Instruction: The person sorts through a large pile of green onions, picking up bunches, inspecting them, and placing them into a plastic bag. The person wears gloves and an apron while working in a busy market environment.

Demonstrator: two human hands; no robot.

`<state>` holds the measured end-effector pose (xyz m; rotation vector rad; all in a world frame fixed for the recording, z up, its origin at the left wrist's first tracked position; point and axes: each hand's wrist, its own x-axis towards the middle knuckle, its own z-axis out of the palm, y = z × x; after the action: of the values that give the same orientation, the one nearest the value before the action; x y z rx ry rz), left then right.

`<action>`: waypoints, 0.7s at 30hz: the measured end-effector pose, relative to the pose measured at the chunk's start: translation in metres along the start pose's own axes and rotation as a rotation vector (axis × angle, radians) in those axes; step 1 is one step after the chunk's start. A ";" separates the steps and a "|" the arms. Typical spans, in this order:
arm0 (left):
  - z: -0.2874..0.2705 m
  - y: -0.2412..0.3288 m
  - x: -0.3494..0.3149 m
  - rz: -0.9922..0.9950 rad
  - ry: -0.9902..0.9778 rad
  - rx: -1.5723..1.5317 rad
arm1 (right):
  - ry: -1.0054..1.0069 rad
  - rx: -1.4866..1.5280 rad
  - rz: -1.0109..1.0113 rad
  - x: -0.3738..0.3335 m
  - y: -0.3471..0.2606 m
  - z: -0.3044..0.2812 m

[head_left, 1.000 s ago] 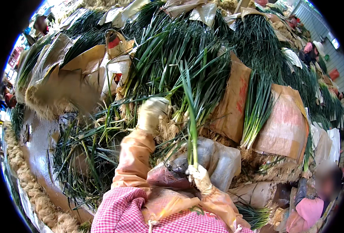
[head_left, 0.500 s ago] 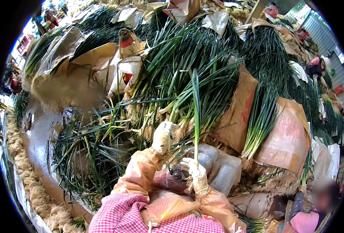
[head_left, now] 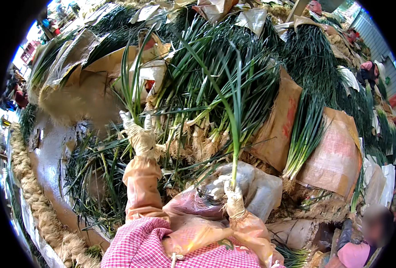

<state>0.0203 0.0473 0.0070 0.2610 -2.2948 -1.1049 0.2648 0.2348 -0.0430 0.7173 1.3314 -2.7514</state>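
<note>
My left hand [head_left: 140, 136], in a cream work glove, is raised at the left of the onion heap and closed around a few green onion leaves [head_left: 133, 82]. They stand up above its fingers, and their lower ends are hidden. Before my apron, my right gloved hand [head_left: 231, 196] grips a green onion [head_left: 235, 152] near its pale base. Its long leaves fan upward across the heap of green onions [head_left: 215, 76], which lies just beyond with roots toward me. A translucent plastic sheet [head_left: 262, 190] covers my lap behind the right hand.
Loose onion leaves [head_left: 99, 183] pile up at the left, beside a wet brown surface [head_left: 46, 156] edged by a straw-like roll [head_left: 28, 192]. Woven sacks [head_left: 332, 156] and another onion bundle [head_left: 300, 147] stand at the right. Another person [head_left: 356, 245] sits at the lower right.
My left hand has moved left and away from me, now with upright onion leaves in it. My right hand still holds a green onion, whose leaves are now spread apart.
</note>
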 end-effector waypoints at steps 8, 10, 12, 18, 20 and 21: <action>0.097 0.004 -0.059 0.504 -0.693 0.371 | -0.018 -0.054 -0.046 0.031 0.012 -0.001; 0.122 0.002 -0.053 0.480 -0.785 0.340 | 0.030 -0.047 -0.037 0.036 0.016 -0.012; 0.118 0.009 -0.055 -0.143 -1.067 -0.365 | 0.092 0.021 -0.045 0.039 0.021 -0.016; 0.028 0.029 -0.138 -0.589 -1.228 -0.712 | 0.141 0.177 0.154 0.057 0.007 0.000; 0.026 0.007 -0.155 -0.593 -1.125 -0.773 | 0.095 -0.025 0.121 0.059 0.020 -0.008; 0.025 0.007 -0.150 -0.525 -1.163 -0.720 | 0.147 -0.469 0.044 0.063 0.030 -0.020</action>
<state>0.1290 0.1289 -0.0612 -0.1401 -2.5036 -2.8169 0.2229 0.2426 -0.1016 0.8998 1.8662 -2.2483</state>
